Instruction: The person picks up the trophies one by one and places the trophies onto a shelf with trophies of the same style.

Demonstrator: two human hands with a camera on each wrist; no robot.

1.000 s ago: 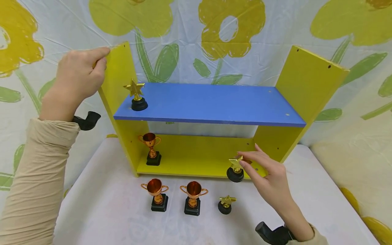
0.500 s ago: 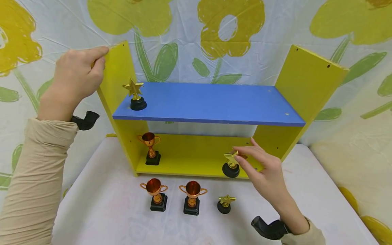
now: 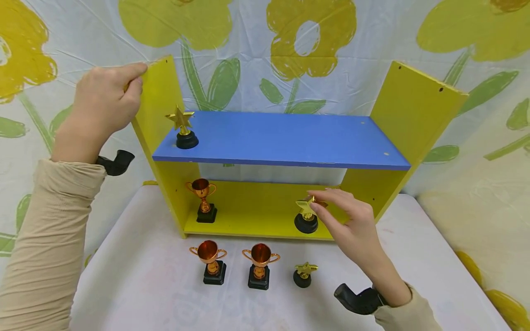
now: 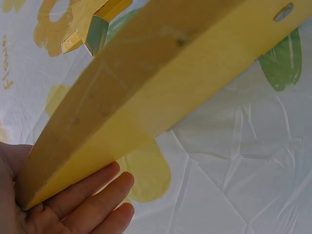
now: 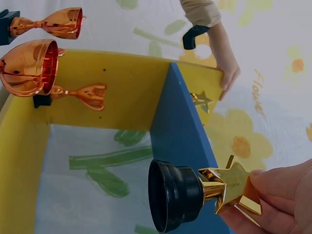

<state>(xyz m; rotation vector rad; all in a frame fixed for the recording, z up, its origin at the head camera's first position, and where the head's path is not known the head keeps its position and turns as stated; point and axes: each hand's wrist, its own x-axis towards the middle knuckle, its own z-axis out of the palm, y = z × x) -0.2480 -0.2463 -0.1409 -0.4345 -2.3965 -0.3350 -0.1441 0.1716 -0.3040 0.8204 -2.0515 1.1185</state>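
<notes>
My right hand (image 3: 352, 225) pinches a gold star trophy (image 3: 305, 214) by its star, thumb on the near side. The trophy hangs in the air before the lower yellow board, black round base (image 5: 175, 195) downward. My left hand (image 3: 109, 99) grips the top front corner of the yellow left side panel (image 4: 122, 112), its fingers along one face. Another star trophy (image 3: 182, 126) stands at the left end of the blue shelf (image 3: 281, 140). Below it, a bronze cup trophy (image 3: 204, 200) stands on the lower board (image 3: 248, 211).
On the white table (image 3: 145, 294), before the shelf unit, stand two bronze cup trophies, a left one (image 3: 214, 264) and a right one (image 3: 260, 266), and a small gold star trophy (image 3: 304, 274). The yellow right side panel (image 3: 414, 105) rises at the right. Flower-printed cloth (image 3: 252, 41) hangs behind.
My right hand has carried the star trophy leftward and slightly up, in front of the lower board. The left hand stays at the panel's top; the standing trophies have not moved.
</notes>
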